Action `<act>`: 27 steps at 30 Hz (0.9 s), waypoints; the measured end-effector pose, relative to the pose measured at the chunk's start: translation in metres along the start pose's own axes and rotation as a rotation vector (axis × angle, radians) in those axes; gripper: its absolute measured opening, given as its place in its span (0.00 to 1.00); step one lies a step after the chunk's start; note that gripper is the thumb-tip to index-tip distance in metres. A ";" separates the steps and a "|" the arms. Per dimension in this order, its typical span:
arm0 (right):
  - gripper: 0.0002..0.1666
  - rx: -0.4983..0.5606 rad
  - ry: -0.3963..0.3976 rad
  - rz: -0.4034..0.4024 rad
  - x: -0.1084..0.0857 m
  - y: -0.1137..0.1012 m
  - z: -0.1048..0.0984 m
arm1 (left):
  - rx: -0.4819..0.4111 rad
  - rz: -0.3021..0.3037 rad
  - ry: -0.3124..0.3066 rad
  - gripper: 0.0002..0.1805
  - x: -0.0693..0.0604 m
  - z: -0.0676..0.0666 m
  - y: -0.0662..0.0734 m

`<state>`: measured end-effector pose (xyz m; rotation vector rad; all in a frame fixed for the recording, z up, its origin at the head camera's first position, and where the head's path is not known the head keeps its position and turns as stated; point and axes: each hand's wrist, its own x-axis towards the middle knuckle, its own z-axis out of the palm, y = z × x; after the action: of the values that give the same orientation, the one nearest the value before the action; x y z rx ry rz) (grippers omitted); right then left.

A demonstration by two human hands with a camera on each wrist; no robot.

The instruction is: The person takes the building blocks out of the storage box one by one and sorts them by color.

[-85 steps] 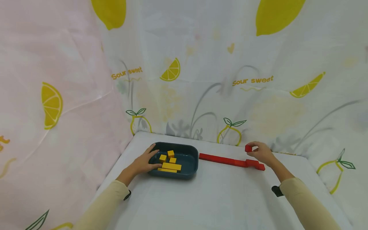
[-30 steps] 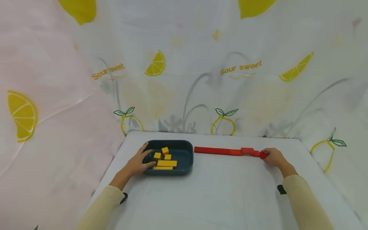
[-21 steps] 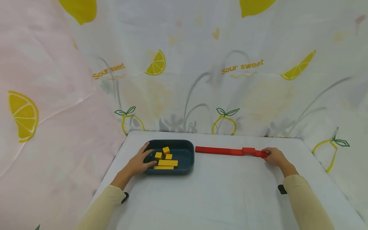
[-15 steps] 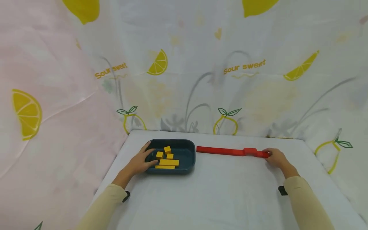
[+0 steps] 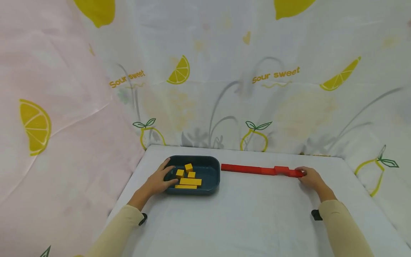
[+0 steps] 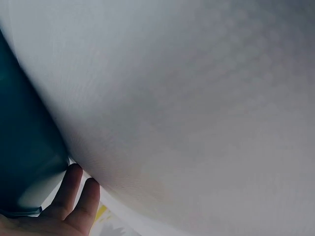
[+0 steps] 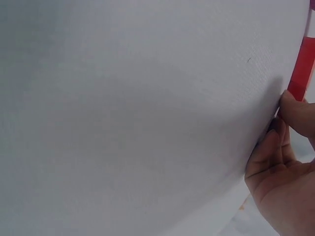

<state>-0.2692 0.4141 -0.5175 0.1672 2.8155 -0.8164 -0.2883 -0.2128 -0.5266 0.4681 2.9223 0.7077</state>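
My left hand (image 5: 157, 182) rests on the left end of a dark blue tray (image 5: 192, 191), thumb and forefinger reaching over its rim. In the left wrist view, two fingers (image 6: 87, 201) lie fairly straight along the tray's outer side (image 6: 29, 128). Several yellow blocks (image 5: 190, 182), both bars and cubes, lie in the tray. To its right, red blocks (image 5: 243, 168) form a long row on the table; one block (image 5: 281, 169) sits out of line. My right hand (image 5: 312, 178) pinches a red cube (image 5: 300, 174) at the row's right end; the fingers partly cover it.
A white cloth covers the table (image 5: 244, 214). Behind it hangs a lemon-print curtain (image 5: 218, 100), and a pinkish one (image 5: 74, 171) closes off the left side. The row's left end lies close to the tray's right wall.
My right hand has brought the raised red cube down to the row's right end and slid it left against the neighbouring block. The left hand stays on the tray; the head view has shifted.
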 end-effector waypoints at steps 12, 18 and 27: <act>0.27 0.007 0.021 -0.007 0.002 -0.009 0.000 | -0.009 -0.002 0.005 0.43 -0.002 -0.008 -0.003; 0.26 0.015 0.044 -0.027 0.001 -0.005 0.006 | -0.003 0.002 0.004 0.43 -0.002 -0.010 -0.004; 0.38 0.035 0.078 -0.024 -0.002 0.003 0.024 | -0.001 0.018 -0.010 0.46 -0.004 -0.013 -0.008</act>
<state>-0.2629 0.4034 -0.5381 0.1743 2.8821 -0.8839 -0.2887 -0.2267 -0.5191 0.4965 2.9117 0.7068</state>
